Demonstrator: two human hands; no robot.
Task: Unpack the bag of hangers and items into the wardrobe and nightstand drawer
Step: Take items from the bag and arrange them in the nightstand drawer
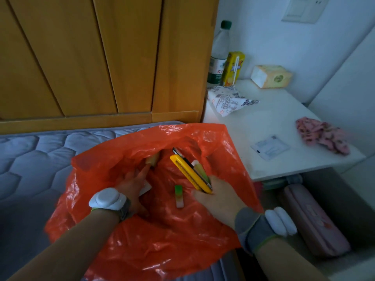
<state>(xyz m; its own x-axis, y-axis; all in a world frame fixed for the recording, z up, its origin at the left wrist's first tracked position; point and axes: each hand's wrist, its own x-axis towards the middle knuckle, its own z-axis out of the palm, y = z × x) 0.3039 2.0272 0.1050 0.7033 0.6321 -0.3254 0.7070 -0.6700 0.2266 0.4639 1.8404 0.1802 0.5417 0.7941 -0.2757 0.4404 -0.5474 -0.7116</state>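
Right hand (218, 196) grips the cutter (189, 173) and pens inside the bag (162, 250). Left hand (133, 183) reaches deeper, fingers straight, holding nothing visible. Keep the bundle tight and carry it to the drawer (361, 230) right of the right hand.

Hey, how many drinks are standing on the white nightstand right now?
2: a green-capped bottle at the back corner against the wardrobe, and a yellow carton beside it. Others could hide behind them.

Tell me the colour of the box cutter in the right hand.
Yellow; the box cutter shows best in the head view.
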